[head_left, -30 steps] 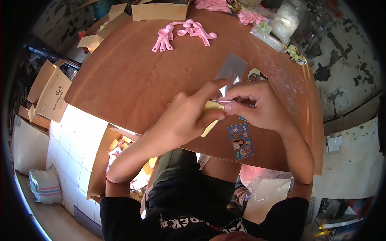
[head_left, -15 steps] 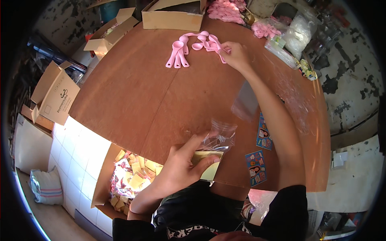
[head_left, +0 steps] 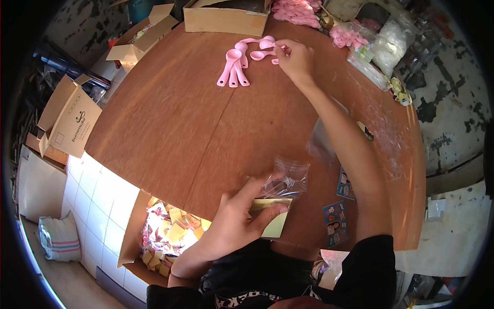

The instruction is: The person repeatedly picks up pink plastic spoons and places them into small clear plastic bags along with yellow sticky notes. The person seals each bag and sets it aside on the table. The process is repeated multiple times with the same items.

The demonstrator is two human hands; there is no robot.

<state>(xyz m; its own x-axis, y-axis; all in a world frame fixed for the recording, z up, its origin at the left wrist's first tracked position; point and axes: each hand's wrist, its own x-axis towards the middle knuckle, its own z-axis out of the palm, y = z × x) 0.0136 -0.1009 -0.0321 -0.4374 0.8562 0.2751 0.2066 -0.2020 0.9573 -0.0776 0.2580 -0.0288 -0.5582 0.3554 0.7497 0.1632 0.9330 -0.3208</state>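
A small clear plastic bag (head_left: 286, 179) with a yellow card (head_left: 272, 219) lies at the near edge of the brown table (head_left: 170, 134), crumpled and open-looking, pinned under the left hand (head_left: 236, 221). Pink plastic measuring spoons (head_left: 234, 67) lie fanned near the far edge, bowls away; the right hand (head_left: 294, 59) pinches what seems to be another pink spoon (head_left: 265, 53) beside them.

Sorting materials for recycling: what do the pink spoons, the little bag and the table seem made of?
Pink spoons: probably moulded plastic, uniform colour, smooth matte look. Small bag under the left hand: thin clear plastic film, see-through with crinkled glints. Table: reddish-brown wood or veneer board, faint grain, dull finish.
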